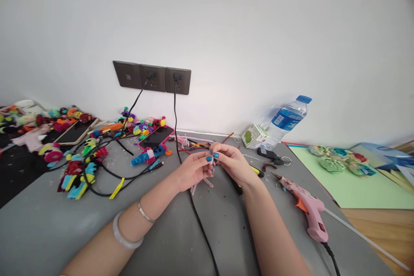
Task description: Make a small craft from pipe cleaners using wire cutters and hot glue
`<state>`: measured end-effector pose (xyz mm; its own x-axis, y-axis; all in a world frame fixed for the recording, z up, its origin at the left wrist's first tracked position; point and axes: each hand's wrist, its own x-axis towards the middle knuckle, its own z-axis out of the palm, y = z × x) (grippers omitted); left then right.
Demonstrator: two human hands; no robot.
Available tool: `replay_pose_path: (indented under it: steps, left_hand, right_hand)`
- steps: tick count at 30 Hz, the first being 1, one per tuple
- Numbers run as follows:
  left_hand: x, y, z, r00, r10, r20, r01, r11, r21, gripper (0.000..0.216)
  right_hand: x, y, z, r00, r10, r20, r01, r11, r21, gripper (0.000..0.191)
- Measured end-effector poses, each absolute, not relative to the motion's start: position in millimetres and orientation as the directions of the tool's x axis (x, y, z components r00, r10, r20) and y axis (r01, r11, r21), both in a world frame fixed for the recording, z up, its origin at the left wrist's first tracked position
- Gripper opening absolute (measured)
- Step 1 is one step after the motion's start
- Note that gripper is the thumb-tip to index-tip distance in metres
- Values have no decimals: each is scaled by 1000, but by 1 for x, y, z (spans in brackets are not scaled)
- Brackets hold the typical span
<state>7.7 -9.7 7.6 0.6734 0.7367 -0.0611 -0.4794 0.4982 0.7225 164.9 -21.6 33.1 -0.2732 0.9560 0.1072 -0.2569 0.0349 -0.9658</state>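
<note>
Over the middle of the grey table, my left hand (193,172) and my right hand (235,164) meet fingertip to fingertip. Both are closed in a pinch on a small pale pink piece (211,160), which looks like pipe cleaner and is mostly covered by the fingers. Pale pink fuzzy strips (207,182) show just below the hands; whether they join the held piece I cannot tell. A yellow-and-black handled tool (257,172) lies partly behind my right wrist. Red twisted pipe cleaners (229,137) lie behind the fingers.
A pink glue gun (312,211) lies at the right, near keys (268,153). Behind stand a water bottle (289,116) and a small carton (254,136). A black cable (202,228) runs under my left hand. Colourful pipe-cleaner figures (79,168) and a phone (156,137) fill the left.
</note>
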Motion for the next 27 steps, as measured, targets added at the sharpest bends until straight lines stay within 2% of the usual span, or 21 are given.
replay_pose_path:
  steps: [4, 8, 11, 22, 27]
  left_hand:
    - [9, -10, 11, 590, 805, -61, -474, 406, 782, 40]
    - [9, -8, 10, 447, 895, -1, -390, 196, 900, 39]
    - [8, -7, 9, 393, 918, 46, -352, 104, 930, 39]
    - [9, -10, 8, 471, 880, 53, -445, 185, 876, 38]
    - [9, -8, 9, 387, 919, 77, -324, 57, 944, 38]
  right_hand:
    - [163, -20, 29, -206, 976, 72, -248, 19, -968, 25]
    - [163, -17, 25, -189, 981, 48, -232, 3, -973, 27]
    - [163, -16, 24, -179, 983, 34, -227, -8, -974, 29]
    - [165, -18, 26, -268, 962, -48, -329, -138, -934, 30]
    - [166, -15, 22, -253, 964, -78, -325, -161, -932, 33]
